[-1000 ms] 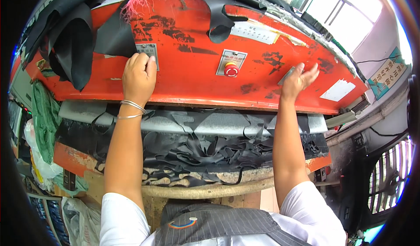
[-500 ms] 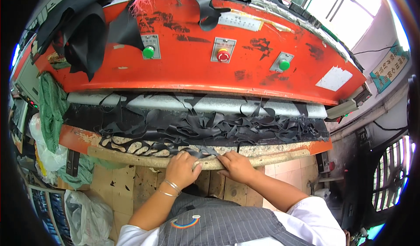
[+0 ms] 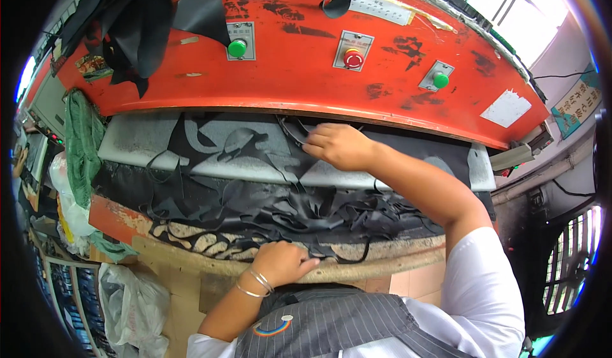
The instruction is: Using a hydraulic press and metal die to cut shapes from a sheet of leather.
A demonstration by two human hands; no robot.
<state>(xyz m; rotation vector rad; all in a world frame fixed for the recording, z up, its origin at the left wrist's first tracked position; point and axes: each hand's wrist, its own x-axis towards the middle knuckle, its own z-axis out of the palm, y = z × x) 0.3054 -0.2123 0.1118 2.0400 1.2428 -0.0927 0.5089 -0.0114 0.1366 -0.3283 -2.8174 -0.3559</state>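
My right hand (image 3: 342, 146) reaches forward over the white board (image 3: 255, 166) under the red press. Its fingers are bent and closed around the end of a thin curved band (image 3: 290, 130), edge-on and partly hidden by the hand. Black sheet pieces (image 3: 185, 138) with cut-out curves lie on the board around it. My left hand (image 3: 280, 261) rests at the front edge of the bed, on thin black offcuts (image 3: 223, 246), its thumb stretched to the right. It holds nothing that I can see. Between the hands lies a heap of black scraps (image 3: 287, 205).
The red press beam (image 3: 293, 81) spans the far side, with two green buttons (image 3: 237, 48) and a red stop button (image 3: 353, 57). Black sheets (image 3: 137, 30) hang over its left end. A green sack (image 3: 83, 144) and a plastic bag (image 3: 131, 307) are at the left.
My right hand has left the front edge and gone forward under the beam to the curved band. My left hand stays at the edge. More of the white board shows beneath the beam.
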